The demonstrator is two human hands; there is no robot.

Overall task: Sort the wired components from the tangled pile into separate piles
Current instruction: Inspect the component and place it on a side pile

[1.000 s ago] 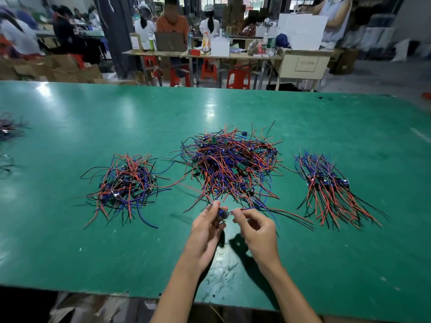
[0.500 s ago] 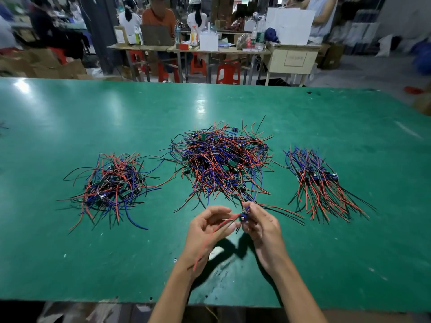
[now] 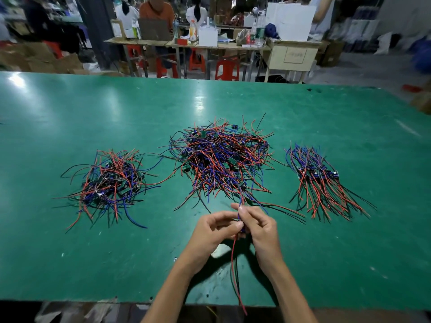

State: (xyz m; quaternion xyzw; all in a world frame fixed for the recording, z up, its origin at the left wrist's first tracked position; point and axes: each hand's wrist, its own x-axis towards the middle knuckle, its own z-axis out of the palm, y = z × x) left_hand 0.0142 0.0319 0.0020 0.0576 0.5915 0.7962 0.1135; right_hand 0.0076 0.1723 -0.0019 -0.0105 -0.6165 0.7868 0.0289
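Observation:
A big tangled pile of red, blue and black wired components lies mid-table. To its left sits a smaller loose pile; to its right, a combed-out pile with wires fanning toward me. In front of the tangle, my left hand and my right hand meet and pinch one wired component between their fingertips. Its red and black wires hang down toward the table's near edge, and blue wires run up from my fingers to the tangle.
The green table stretches wide around the piles. Behind its far edge stand work benches, red stools, cardboard boxes and several seated people.
The held component's red and black wires now hang straight down toward the near edge. My hands have drawn closer together, and the view has tilted slightly.

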